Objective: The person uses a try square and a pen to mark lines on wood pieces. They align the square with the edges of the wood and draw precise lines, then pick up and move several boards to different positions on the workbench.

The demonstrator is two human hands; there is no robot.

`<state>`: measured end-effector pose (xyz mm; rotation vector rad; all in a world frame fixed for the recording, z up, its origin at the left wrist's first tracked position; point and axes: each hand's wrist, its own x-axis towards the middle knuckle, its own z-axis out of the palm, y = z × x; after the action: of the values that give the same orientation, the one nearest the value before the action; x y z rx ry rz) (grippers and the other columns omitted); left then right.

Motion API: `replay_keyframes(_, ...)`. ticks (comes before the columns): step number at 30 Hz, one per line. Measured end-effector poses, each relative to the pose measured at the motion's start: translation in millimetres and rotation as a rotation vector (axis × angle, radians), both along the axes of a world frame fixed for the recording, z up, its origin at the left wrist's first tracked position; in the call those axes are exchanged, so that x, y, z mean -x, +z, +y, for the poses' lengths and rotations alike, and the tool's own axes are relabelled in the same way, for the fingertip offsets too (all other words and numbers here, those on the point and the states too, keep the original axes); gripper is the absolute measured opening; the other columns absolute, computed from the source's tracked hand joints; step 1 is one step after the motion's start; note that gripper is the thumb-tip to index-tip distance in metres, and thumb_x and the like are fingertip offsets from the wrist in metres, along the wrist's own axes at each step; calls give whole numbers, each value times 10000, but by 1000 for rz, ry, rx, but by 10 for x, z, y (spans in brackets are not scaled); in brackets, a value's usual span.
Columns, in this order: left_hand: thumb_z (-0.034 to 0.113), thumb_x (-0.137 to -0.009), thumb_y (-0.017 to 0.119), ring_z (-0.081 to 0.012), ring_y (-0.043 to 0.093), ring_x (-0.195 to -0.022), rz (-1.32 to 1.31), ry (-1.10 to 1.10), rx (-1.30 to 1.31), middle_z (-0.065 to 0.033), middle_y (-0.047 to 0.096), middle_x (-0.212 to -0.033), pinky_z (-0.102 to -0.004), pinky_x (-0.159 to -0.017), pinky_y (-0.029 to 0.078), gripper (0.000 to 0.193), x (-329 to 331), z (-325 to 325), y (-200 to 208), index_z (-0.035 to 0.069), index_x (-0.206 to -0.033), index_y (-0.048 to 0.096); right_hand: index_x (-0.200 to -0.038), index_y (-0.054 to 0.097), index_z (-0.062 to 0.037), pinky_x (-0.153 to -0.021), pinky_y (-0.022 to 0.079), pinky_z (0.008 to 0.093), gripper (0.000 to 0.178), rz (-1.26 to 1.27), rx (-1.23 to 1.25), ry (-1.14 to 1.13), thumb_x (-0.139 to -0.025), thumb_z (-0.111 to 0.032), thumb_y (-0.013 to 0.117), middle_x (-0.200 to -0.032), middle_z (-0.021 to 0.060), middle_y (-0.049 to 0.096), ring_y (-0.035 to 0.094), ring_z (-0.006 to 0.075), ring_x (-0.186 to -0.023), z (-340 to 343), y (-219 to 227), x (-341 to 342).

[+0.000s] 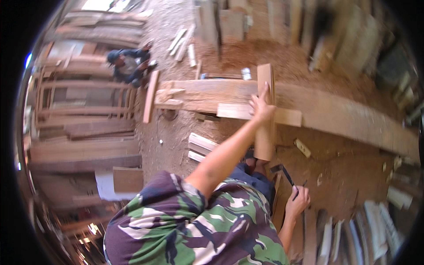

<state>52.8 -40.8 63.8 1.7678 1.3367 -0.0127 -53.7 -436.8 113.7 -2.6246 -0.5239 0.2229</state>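
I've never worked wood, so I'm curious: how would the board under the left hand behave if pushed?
The board looks straight and flat, so likely stiff and apt to slide rather than roll. Its near end reaches past the beam, so pressing there might tip it.

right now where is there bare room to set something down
The long brown wooden beam looks bare right of the short pale plank. Mostly bare too: the brown dirt floor between that beam and the narrow wooden planks lower right. Crowded: under the left hand, where the flat tan board crosses the plank.
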Motion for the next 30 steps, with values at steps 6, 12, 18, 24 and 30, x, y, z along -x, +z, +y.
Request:
replay_keyframes(6, -37, -804, 739, -472, 413, -1479, 88, -1092, -297, -192, 466, -1606, -737, -1199, 364, 1085, 89, 301, -45, 633, -1622, 490, -1048, 707, -41, -836, 537, 499, 180, 150, -133, -290, -1095, -214, 685, -988, 159, 686, 687, 403, -934, -138, -279, 108)
replay_keyframes(12, -82, -811, 677, -466, 385, -1552, -83, -1252, -396, -157, 474, -1674, -647, -1308, 295, 1075, 287, 309, -113, 636, -1596, 527, -1087, 689, -15, -723, 556, 379, 259, 505, -505, -444, -1159, -255, 622, -847, 96, 711, 719, 195, -745, 388, -482, -71)
replay_keyframes(18, 153, -1025, 628, -398, 559, -1444, -422, -609, -116, -186, 621, -1557, -539, -1254, 427, 540, 229, 462, -464, 191, -1563, 628, -1083, 729, -18, -644, 518, 301, 210, 707, -795, -424, -1146, -200, 648, -836, 10, 649, 652, 104, -709, 1466, -601, -634)
replay_keyframes(24, 326, -1086, 642, -422, 655, -1240, -489, -546, -537, -198, 738, -1244, -514, -1069, 522, 330, -174, 275, -634, 102, -1304, 746, -1112, 743, 18, -558, 577, 321, 207, 798, -836, -482, -1130, -174, 666, -859, 53, 732, 729, 154, -636, 2136, -1057, -1005)
replay_keyframes(30, 372, -1082, 651, -378, 662, -1207, -255, -639, -822, -121, 753, -1195, -507, -1054, 519, 293, -321, -52, -857, 189, -1265, 787, -1244, 764, 6, -647, 635, 310, 225, 773, -865, -458, -1134, -169, 674, -936, 100, 774, 755, 158, -717, 1974, -1087, -1212)
